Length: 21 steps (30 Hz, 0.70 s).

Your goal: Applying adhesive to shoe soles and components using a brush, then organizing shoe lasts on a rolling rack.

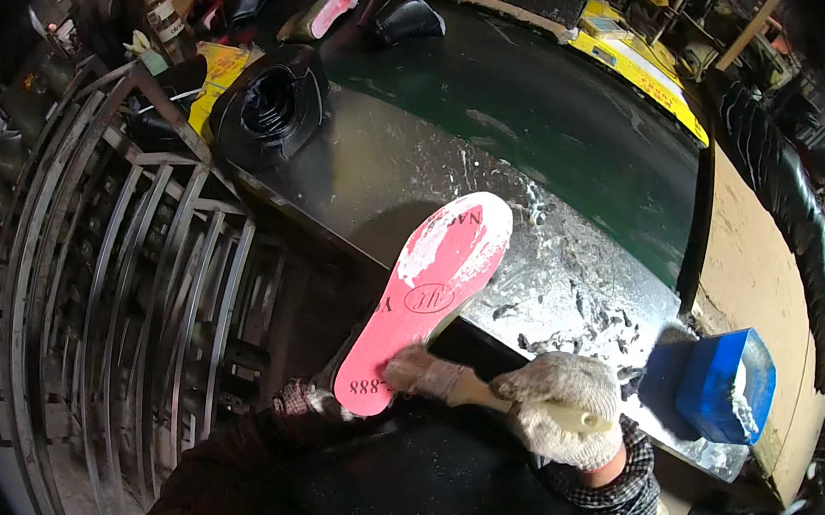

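Note:
A pink shoe insole (pixel 414 308) faces up at the middle, its toe end smeared with white paste and pointing away from me. A darker body shows beneath its edge. My left hand (pixel 309 403), in a knitted glove, grips it from below at the heel; the fingers are mostly hidden. My right hand (pixel 563 404), in a whitish glove, is closed around the pale handle of a flat paintbrush (pixel 464 388). The bristles rest against the insole near the heel. To the right of that hand stands a blue container (pixel 721 385) with white paste inside its rim.
A metal-topped bench (pixel 572 274) spotted with dried paste lies ahead, with a dark green surface (pixel 547 121) behind. On its far left sit a black boot (pixel 272 107) and another pink-bottomed piece (pixel 333 8). Metal racks (pixel 141 259) stand left. Black boots (pixel 789 217) line the right.

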{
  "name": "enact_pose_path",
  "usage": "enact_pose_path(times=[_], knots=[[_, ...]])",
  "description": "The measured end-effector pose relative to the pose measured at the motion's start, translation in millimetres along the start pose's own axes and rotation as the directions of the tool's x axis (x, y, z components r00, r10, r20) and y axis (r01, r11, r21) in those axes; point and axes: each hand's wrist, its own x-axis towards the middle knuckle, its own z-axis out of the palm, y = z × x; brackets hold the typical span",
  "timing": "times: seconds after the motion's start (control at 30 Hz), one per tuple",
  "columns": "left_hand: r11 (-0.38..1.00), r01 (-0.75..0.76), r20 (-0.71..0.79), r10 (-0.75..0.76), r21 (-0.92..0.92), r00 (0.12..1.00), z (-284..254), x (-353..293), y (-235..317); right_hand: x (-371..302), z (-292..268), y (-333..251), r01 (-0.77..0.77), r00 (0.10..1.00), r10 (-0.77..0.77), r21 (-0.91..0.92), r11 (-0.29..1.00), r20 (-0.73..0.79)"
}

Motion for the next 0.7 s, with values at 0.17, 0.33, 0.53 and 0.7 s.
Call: enact_pose_path(times=[0.17, 0.33, 0.53, 0.7], knots=[[1.0, 0.001, 0.02, -0.001, 0.024, 1.0, 8.0, -0.7, 4.2, 109.6, -21.6, -1.5, -0.437, 0.852, 0.406, -0.022, 0.899, -0.331], [0.997, -0.049, 0.075, 0.044, 0.065, 0.996, 3.3, -2.0, -1.1, 94.5, 22.7, -42.2, 0.017, 0.939, 0.068, -0.242, 0.97, 0.337], [0.988, -0.052, 0.12, 0.035, 0.148, 0.992, 16.1, -3.9, -2.8, 59.1, 27.2, -58.8, -0.429, 0.895, 0.438, -0.099, 0.898, 0.089], [0.988, -0.074, 0.141, 0.054, 0.138, 0.988, 13.2, -3.5, 0.1, 10.8, 10.8, -62.1, -0.569, 0.787, 0.507, 0.095, 0.817, 0.352]])
